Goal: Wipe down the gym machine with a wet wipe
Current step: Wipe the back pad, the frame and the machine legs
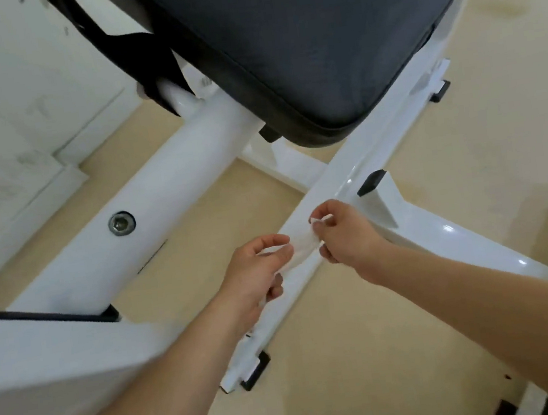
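Wet wipe [302, 248] between both hands' grips

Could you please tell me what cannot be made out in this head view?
All in the head view:
- Wet wipe: white against the white crossbar and bunched between the left hand and right hand, so its edges and any contact with the bar are unclear.
- Seat pad: cut off by the top edge, and it hides the frame beneath.
- Near-left panel: blurred.

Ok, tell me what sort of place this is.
Probably a gym or home workout room: a dark padded seat sits on a white tubular frame with black feet, and the left hand and right hand hold a wet wipe over it.
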The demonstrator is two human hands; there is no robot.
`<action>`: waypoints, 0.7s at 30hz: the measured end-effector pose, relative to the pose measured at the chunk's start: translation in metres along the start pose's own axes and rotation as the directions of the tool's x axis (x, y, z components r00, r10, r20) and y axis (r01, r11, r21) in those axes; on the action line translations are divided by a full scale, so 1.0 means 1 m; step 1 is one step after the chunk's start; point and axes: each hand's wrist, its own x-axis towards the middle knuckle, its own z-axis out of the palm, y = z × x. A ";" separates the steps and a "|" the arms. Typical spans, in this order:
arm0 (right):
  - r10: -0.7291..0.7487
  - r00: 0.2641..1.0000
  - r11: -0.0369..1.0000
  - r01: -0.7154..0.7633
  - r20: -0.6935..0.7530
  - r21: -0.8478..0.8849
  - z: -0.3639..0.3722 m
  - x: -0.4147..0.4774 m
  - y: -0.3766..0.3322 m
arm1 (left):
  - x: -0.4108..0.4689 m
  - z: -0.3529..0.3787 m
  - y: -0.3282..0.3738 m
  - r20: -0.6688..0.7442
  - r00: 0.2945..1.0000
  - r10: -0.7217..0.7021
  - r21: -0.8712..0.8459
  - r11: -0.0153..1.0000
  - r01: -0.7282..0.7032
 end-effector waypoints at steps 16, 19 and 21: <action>-0.325 0.945 0.869 0.279 -0.047 -0.409 -0.019 0.034 0.037 | 0.009 -0.008 -0.046 -0.051 0.946 0.319 0.455 0.851 -0.263; -0.324 0.855 0.903 0.407 0.404 -0.139 -0.017 0.020 0.029 | 0.001 -0.010 -0.032 0.023 0.970 0.241 0.520 0.826 -0.217; -0.216 0.699 0.931 0.359 0.682 -0.072 -0.006 0.020 0.035 | 0.000 -0.009 -0.027 0.067 0.972 0.226 0.581 0.783 -0.222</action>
